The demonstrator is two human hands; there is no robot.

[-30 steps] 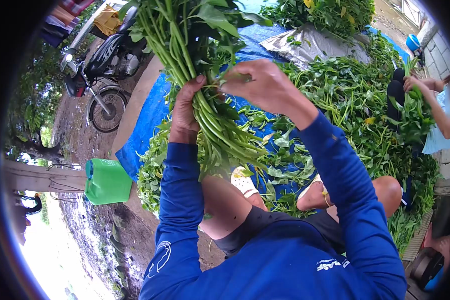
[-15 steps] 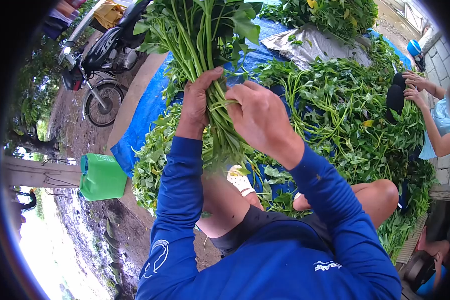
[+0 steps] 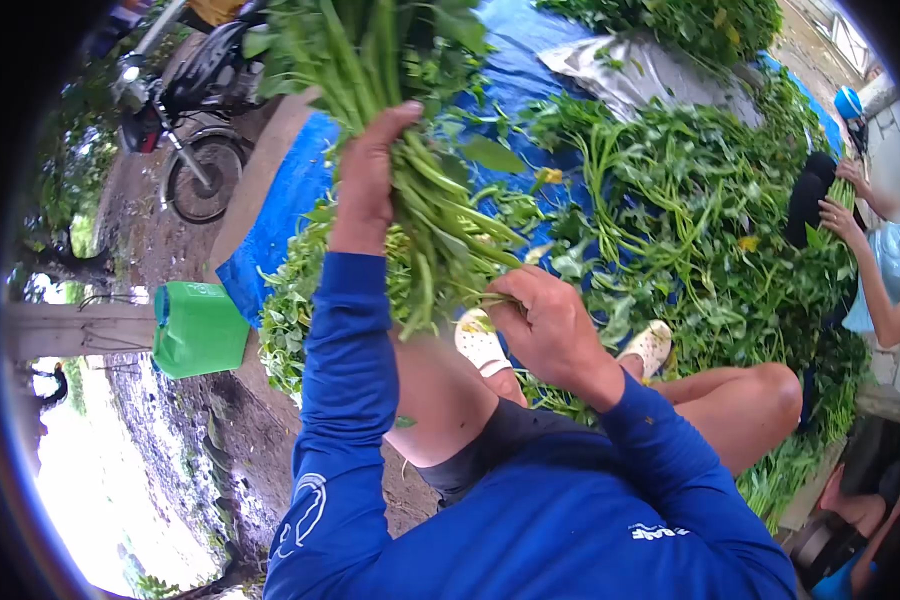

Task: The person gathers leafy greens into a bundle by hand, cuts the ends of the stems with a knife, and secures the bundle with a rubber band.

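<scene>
My left hand is wrapped round a thick bunch of leafy greens, held up in front of me. Its leaves point away and its cut stems fan down toward my lap. Below and to the right of those stem ends, my right hand is closed in a pinch. A thin green stem runs from the bunch to its fingertips. Beneath both hands, loose leafy greens lie spread on a blue tarp.
A co-worker's hands hold greens at the right. A grey-white sack and a greens heap lie at the back. On the left are a green jerrycan and a motorcycle. My feet wear cream clogs.
My right hand has moved down and right, away from the middle of the bunch to below its stem ends. My left hand, still holding the bunch, has shifted slightly left.
</scene>
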